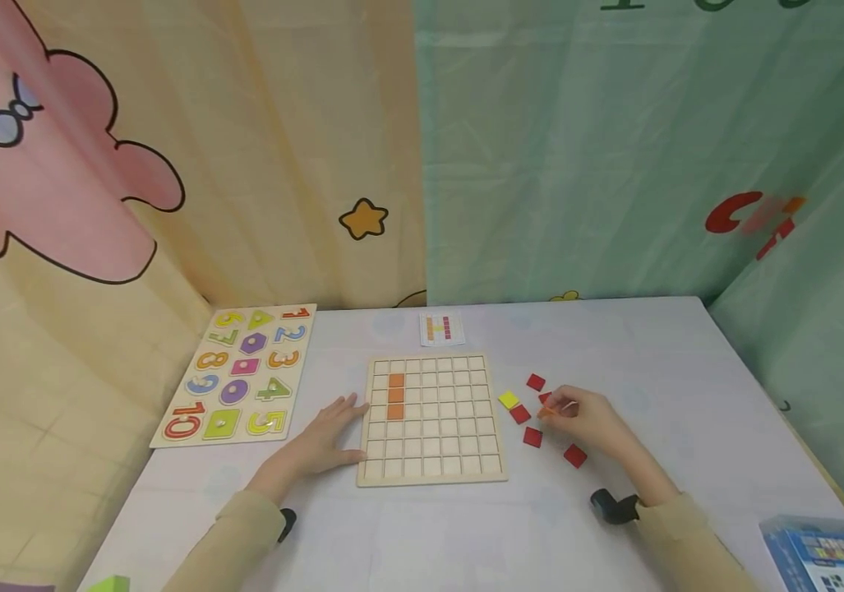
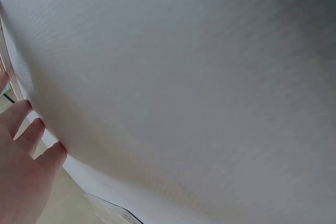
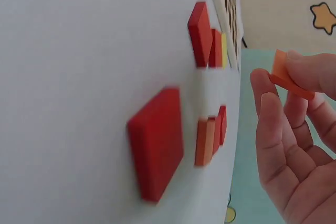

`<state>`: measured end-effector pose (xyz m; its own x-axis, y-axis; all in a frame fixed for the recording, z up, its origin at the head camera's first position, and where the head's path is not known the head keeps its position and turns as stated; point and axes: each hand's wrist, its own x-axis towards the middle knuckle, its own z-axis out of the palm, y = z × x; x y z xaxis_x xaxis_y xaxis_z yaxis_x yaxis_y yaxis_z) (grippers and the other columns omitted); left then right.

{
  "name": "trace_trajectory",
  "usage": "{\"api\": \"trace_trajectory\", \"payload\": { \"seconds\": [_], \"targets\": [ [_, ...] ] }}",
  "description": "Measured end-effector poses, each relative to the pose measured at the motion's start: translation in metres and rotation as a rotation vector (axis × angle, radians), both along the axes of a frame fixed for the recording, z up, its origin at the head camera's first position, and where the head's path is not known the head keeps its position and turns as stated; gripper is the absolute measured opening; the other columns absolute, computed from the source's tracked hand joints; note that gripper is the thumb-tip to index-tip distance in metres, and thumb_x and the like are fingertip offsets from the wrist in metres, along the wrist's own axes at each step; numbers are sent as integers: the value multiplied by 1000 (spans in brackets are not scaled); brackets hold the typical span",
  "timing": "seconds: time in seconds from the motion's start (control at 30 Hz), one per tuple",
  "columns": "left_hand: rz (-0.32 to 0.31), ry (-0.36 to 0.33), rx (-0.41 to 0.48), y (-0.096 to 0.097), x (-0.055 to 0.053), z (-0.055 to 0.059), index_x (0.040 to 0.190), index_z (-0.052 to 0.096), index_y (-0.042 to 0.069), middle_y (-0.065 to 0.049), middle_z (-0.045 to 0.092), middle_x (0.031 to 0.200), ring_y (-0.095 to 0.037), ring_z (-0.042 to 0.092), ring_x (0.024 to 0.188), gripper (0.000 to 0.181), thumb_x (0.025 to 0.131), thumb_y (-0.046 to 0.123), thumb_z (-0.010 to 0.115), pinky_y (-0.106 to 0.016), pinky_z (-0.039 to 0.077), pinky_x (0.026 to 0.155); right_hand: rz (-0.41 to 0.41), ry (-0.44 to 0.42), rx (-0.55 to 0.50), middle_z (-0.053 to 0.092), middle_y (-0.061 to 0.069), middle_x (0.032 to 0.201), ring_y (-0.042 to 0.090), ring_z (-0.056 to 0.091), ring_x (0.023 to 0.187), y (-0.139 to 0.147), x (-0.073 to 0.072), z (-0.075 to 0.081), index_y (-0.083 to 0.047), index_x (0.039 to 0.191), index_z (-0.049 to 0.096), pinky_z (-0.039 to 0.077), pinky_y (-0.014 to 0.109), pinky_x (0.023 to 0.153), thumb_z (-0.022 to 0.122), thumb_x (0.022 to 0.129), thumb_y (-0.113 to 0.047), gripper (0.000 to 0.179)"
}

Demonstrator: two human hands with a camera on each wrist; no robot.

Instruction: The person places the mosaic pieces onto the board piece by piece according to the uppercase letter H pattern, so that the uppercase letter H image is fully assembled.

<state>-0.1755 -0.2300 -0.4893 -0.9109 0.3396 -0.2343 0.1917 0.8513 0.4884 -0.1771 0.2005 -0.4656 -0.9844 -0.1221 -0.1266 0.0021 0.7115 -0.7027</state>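
Observation:
A square wooden grid board (image 1: 432, 482) lies on the table, with a column of three orange tiles (image 1: 396, 394) in its left part. My left hand (image 1: 327, 440) rests at the board's left side, thumb and fingertips right at its edge. In the left wrist view only its fingers (image 2: 52, 156) and a sliver of the board show. Right of the board, my right hand (image 1: 577, 418) pinches an orange tile (image 3: 294, 85) between thumb and fingers, above the table. Around it lie several red tiles (image 1: 574, 455) and a yellow tile (image 1: 509, 400). Another orange tile (image 3: 203, 142) lies among them, hidden in the head view.
Behind the board is a small card (image 1: 442, 330) printed with coloured squares. A number-and-shape puzzle board (image 1: 242, 423) lies at the left. A blue box (image 1: 836, 559) stands at the front right corner, and a green block (image 1: 109, 585) at the front left. Curtains hang behind the table.

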Motion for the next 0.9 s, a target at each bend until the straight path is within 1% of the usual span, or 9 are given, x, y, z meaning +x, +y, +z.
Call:
{"api": "trace_trajectory", "payload": {
  "seconds": [0.17, 0.2, 0.27, 0.4, 0.47, 0.63, 0.73, 0.9],
  "targets": [
    [-2, 4, 2, 0, 0, 0, 152, 38, 13, -14, 20, 164, -38, 13, 152, 84, 82, 38, 78, -58, 14, 123, 48, -8, -96, 67, 5, 97, 18, 64, 81, -34, -14, 5, -10, 99, 65, 59, 27, 70, 75, 86, -18, 18],
    [-1, 6, 0, 0, 0, 0, 152, 38, 13, -14, 20, 164, -38, 13, 152, 84, 82, 39, 78, -58, 15, 123, 63, -7, -115, 67, 6, 97, 17, 64, 78, -42, -16, 7, -9, 99, 65, 58, 28, 68, 75, 86, -17, 18],
    [-1, 9, -1, 0, 0, -1, 152, 38, 13, -14, 21, 164, -38, 13, 152, 84, 82, 39, 78, -58, 15, 123, 92, 0, -143, 67, 5, 97, 17, 63, 77, -58, -21, 11, -9, 100, 66, 57, 28, 68, 75, 86, -17, 18],
    [0, 13, 2, 0, 1, -1, 152, 39, 14, -13, 21, 164, -38, 13, 152, 84, 82, 40, 78, -59, 15, 123, 148, 45, -162, 67, 2, 93, 13, 60, 80, -94, -25, 16, -11, 100, 67, 54, 25, 71, 77, 85, -19, 19],
    [1, 7, 4, 0, 2, -1, 152, 39, 14, -13, 20, 164, -38, 13, 152, 84, 82, 40, 78, -58, 15, 123, 177, 59, -179, 67, -1, 90, 12, 60, 81, -113, -27, 13, -12, 98, 67, 53, 23, 74, 78, 85, -19, 19],
    [-3, 0, 7, -1, 4, -2, 152, 39, 14, -14, 21, 164, -38, 13, 152, 83, 83, 39, 77, -58, 15, 123, 227, 48, -220, 66, -1, 87, 9, 60, 78, -152, -26, 1, -11, 96, 67, 53, 21, 72, 78, 84, -17, 17],
    [-4, -5, 10, 0, 4, 0, 152, 39, 15, -13, 20, 164, -38, 13, 152, 81, 84, 38, 77, -58, 16, 123, 238, 31, -240, 66, 0, 88, 10, 60, 78, -168, -25, -4, -10, 98, 67, 53, 22, 71, 78, 84, -16, 18],
    [4, -18, 14, 0, 4, 5, 152, 39, 15, -13, 19, 165, -38, 12, 152, 81, 84, 37, 76, -59, 15, 123, 277, 23, -233, 67, -1, 87, 9, 60, 77, -187, -27, -14, -10, 97, 68, 53, 23, 69, 78, 85, -18, 18]
  ]
}}
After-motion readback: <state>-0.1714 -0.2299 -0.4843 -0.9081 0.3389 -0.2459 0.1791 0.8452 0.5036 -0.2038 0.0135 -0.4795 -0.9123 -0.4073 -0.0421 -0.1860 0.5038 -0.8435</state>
